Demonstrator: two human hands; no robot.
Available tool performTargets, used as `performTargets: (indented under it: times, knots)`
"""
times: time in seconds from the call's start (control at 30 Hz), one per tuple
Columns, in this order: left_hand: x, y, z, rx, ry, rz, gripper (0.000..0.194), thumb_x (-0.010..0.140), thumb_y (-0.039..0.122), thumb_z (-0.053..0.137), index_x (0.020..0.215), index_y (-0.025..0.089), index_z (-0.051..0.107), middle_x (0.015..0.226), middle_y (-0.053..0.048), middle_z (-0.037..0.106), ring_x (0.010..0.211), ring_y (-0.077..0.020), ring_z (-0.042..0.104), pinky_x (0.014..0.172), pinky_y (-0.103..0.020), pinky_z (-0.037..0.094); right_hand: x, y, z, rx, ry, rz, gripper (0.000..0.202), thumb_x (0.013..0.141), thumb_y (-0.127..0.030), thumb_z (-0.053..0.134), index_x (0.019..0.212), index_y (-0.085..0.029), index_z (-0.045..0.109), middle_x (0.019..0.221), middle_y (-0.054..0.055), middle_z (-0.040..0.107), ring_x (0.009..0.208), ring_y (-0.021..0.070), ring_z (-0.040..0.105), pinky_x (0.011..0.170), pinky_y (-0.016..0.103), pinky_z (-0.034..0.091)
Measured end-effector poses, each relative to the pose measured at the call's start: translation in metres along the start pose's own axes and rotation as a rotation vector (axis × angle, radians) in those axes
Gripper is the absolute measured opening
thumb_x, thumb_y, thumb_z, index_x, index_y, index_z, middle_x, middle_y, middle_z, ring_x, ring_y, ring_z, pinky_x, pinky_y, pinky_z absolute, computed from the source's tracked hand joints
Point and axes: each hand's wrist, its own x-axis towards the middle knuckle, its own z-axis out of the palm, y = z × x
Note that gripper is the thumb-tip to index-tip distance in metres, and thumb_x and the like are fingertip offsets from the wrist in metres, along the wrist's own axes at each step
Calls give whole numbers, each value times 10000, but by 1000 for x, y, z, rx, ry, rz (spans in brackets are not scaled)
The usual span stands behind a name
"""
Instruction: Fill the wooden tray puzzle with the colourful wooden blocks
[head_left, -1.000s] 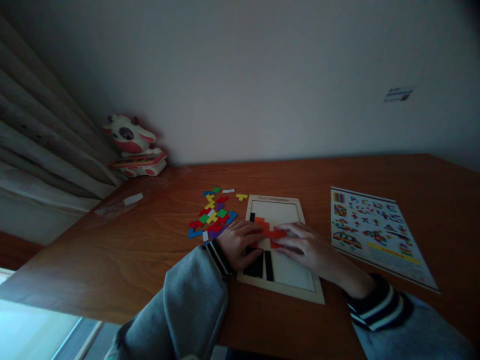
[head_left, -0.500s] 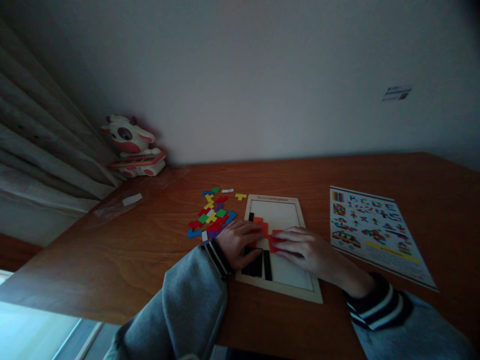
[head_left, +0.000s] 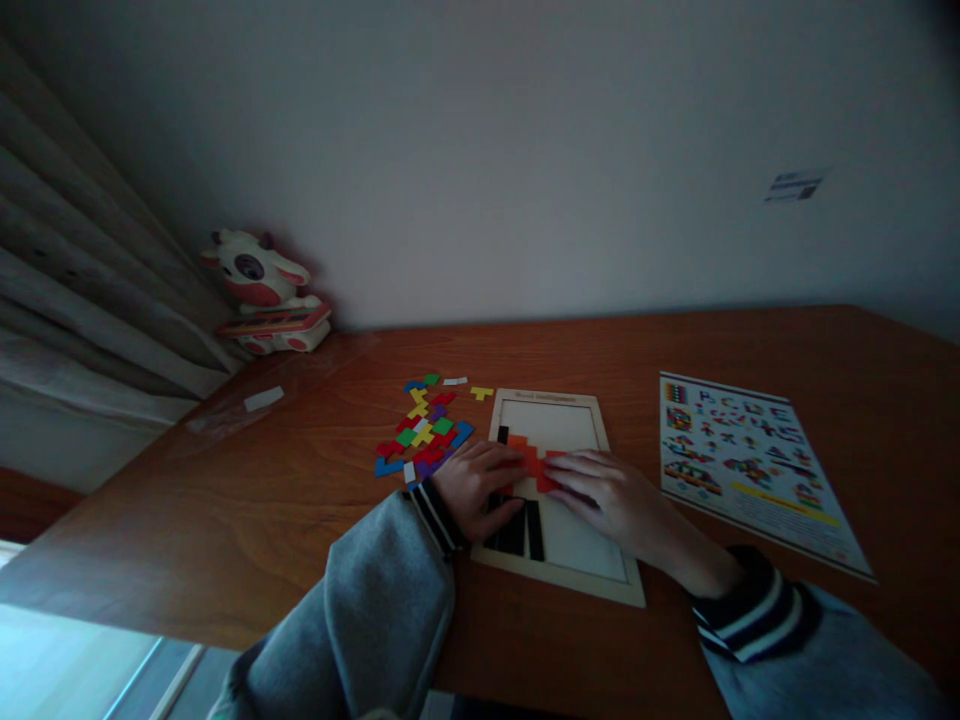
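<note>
A wooden puzzle board (head_left: 559,575) with a pale inner area lies on the table, holding black and orange-red flat pieces along its left half. My left hand (head_left: 480,488) rests over the board's left edge, fingers stretched across the orange pieces (head_left: 517,441) and thumb apart above a black piece (head_left: 511,538). From the right, my right hand (head_left: 611,495) has its fingertips on an orange-red puzzle piece (head_left: 550,476), partly covered by the fingers. That piece lies close beside the orange ones under my left fingertips; whether they touch is unclear.
Several coloured pieces (head_left: 424,432) lie scattered left of the board. A printed pattern sheet (head_left: 750,460) is on the right. A cow-shaped toy (head_left: 266,290) stands at the back left, near clear plastic (head_left: 217,425) and a curtain (head_left: 82,290). The wall rises behind the table.
My right hand has shifted slightly up and left, and the orange-red piece under its fingertips has moved with it towards the other orange pieces. My left hand has stayed almost still.
</note>
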Motion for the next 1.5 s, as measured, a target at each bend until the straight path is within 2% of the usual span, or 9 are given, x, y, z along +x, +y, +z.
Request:
performTargets:
  times: [0.33,0.83,1.2,1.37,1.5]
  knots:
    - [1,2,-2,15,2,3,399,887,371,557,1220,164,633,1236,-136,620,1131,-284,568,986,-467,473,6,-2,6,-1,42,68,263,945,-244,561,1169,-207,695,1202,79,701,1095,240,650,960,445,542]
    - [1,3,-2,20,29,13,358,891,352,553,1182,167,649,1208,-125,638,1116,-273,578,978,-452,483,7,-1,10,-31,70,78,258,943,-231,561,1154,-205,708,1202,79,700,1085,242,655,967,436,542]
    - [2,2,-3,13,4,18,385,870,351,565,1199,165,637,1214,-131,624,1114,-275,569,978,-454,474,9,-4,9,-68,75,63,253,949,-225,543,1137,-201,711,1194,89,701,1065,249,661,939,441,548]
    - [1,2,-5,4,-1,14,405,877,354,558,1237,175,616,1224,-134,615,1130,-276,562,989,-459,467,8,-8,3,-42,93,35,276,949,-293,552,1180,-212,678,1191,91,686,1078,249,634,947,456,528]
    - [2,2,-7,-11,-18,36,422,862,328,560,1243,156,610,1229,-138,610,1119,-276,562,982,-454,474,6,-15,-6,11,-4,-54,415,892,-430,624,1245,-211,628,1176,103,650,1100,266,587,951,462,514]
